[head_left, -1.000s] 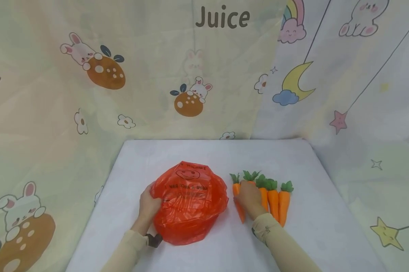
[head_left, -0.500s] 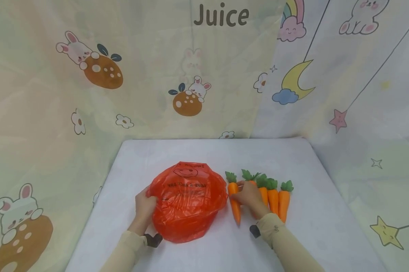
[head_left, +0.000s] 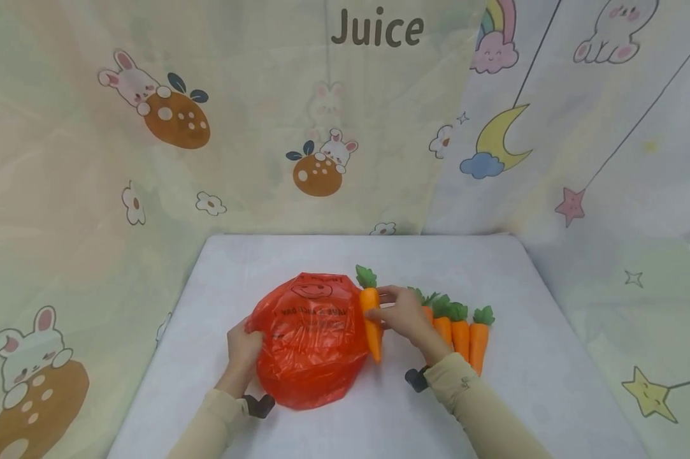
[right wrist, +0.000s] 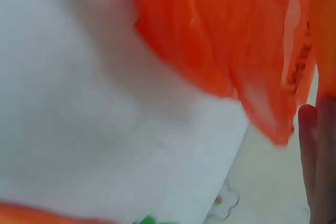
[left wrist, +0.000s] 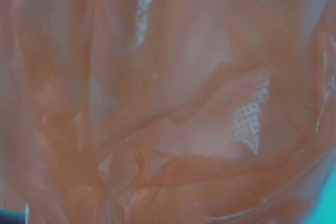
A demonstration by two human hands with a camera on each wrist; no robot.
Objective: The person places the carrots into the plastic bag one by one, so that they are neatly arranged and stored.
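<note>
A red plastic bag (head_left: 313, 344) with a smiley print stands puffed out on the white table. My left hand (head_left: 243, 350) grips its left side, the fingertips hidden behind the plastic. The bag's film (left wrist: 173, 103) fills the left wrist view. In my right hand (head_left: 403, 313) an orange carrot (head_left: 371, 322) with a green leafy top is pinched between thumb and fingers, close by the bag's right edge and overlapping it in the head view. The right wrist view catches fingers (right wrist: 310, 156) against the carrot (right wrist: 324, 40), with the bag (right wrist: 210, 40) beside them.
Several more carrots (head_left: 478, 344) lie side by side to the right, partly behind the right forearm. The white table (head_left: 539, 395) meets a cartoon-printed curtain (head_left: 253, 115) at the back and sides. A dark wrist camera (head_left: 258, 406) sits at the left cuff.
My right hand has picked the leftmost carrot out of the row and carried it left and up to the bag's right edge. The left hand keeps its hold on the bag.
</note>
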